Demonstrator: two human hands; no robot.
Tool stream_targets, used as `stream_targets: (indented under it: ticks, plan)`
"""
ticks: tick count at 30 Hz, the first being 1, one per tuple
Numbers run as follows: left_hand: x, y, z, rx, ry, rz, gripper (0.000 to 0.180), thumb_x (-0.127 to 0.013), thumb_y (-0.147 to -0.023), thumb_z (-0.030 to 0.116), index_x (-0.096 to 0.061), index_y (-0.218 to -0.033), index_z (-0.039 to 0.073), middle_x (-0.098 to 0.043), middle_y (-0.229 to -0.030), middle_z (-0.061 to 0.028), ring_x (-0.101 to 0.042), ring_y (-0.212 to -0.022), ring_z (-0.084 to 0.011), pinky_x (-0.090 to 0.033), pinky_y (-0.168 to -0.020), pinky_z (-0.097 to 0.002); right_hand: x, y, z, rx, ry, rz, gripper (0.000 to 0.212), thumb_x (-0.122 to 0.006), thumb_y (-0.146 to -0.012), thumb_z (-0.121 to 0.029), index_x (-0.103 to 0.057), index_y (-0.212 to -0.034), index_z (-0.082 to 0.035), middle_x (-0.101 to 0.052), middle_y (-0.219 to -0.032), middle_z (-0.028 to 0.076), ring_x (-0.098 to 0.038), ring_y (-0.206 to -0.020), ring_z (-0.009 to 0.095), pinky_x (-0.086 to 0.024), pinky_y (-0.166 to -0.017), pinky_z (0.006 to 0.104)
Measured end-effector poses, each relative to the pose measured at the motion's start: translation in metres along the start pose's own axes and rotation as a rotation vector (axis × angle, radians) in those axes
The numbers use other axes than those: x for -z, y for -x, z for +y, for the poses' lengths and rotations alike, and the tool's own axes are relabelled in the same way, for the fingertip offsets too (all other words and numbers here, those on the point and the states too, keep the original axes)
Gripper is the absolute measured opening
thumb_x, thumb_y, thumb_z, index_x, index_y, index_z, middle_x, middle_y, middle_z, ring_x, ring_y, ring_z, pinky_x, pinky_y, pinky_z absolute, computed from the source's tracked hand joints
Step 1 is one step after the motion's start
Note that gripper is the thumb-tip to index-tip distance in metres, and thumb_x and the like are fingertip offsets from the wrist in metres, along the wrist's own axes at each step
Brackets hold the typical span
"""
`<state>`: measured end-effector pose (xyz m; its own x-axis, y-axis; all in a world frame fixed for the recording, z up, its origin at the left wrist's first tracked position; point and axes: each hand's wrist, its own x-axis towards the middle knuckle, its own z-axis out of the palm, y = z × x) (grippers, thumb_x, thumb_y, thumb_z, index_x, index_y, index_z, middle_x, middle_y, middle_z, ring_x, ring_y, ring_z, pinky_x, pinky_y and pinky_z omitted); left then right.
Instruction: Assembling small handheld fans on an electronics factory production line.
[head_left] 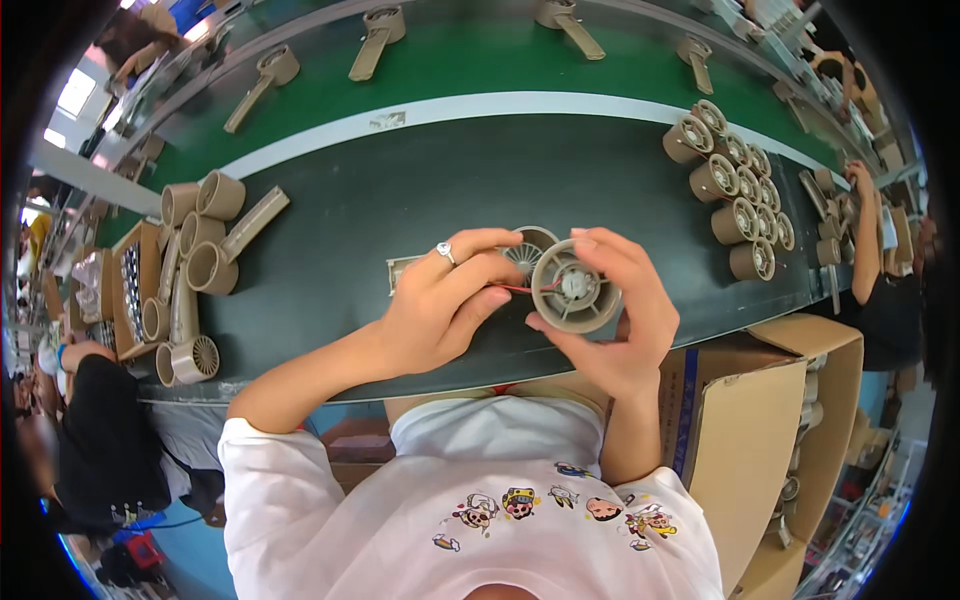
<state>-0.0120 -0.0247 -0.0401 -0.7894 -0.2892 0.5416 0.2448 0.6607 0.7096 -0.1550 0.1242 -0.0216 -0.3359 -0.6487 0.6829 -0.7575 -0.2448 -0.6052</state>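
Observation:
My right hand (635, 305) grips a round beige motor housing (575, 288) by its rim, thumb below and fingers above. Inside it, spokes run to a pale motor hub. Thin red wires (515, 289) stretch from the housing to my left hand (440, 300), whose thumb and fingers are pinched together at them. Just behind lies a beige fan shell (533, 240) with a radial grille. A pale handle end (400, 272) shows past my left hand, which covers the stretch between it and the shell.
Several motor housings (740, 190) are grouped at the right of the dark table. At the left, handled shells (205, 240) lie piled beside a carton (135, 290). A green belt (470, 65) carries handled shells beyond. An open cardboard box (750, 420) stands close on my right; people flank both sides.

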Motion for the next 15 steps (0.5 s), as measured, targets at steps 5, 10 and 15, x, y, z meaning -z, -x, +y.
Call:
stream_targets:
  ticks: [5, 10, 15]
  plan:
    - [0.009, 0.005, 0.003, 0.192, 0.410, -0.078, 0.008, -0.058, -0.087, 0.000, -0.063, -0.083, -0.004, -0.064, -0.115, -0.0215, -0.068, -0.093, -0.0241, -0.054, -0.078, -0.0317, -0.013, 0.001, -0.004, 0.088, 0.024, 0.048, 0.058, -0.088, -0.052, -0.002, -0.064, -0.106, 0.000, -0.062, -0.108, 0.025, -0.066, -0.094, 0.032, -0.056, -0.076, 0.0356]
    - [0.007, 0.013, 0.005, 0.518, 1.007, -0.074, 0.021, -0.053, -0.090, 0.002, -0.064, -0.076, -0.008, -0.057, -0.127, -0.0256, -0.063, -0.106, -0.0252, -0.052, -0.094, -0.0370, -0.019, 0.007, -0.005, 0.064, 0.046, 0.042, 0.047, -0.086, -0.050, -0.001, -0.071, -0.095, -0.004, -0.062, -0.105, 0.025, -0.067, -0.090, 0.032, -0.056, -0.075, 0.0352]
    - [0.011, 0.012, 0.007, 0.572, 1.103, -0.095, 0.023, -0.054, -0.089, 0.002, -0.065, -0.071, -0.009, -0.058, -0.123, -0.0282, -0.065, -0.104, -0.0263, -0.053, -0.093, -0.0373, -0.014, 0.008, -0.008, 0.042, -0.046, 0.024, 0.041, -0.086, -0.050, -0.002, -0.074, -0.088, -0.009, -0.064, -0.103, 0.021, -0.065, -0.087, 0.029, -0.054, -0.069, 0.0330]
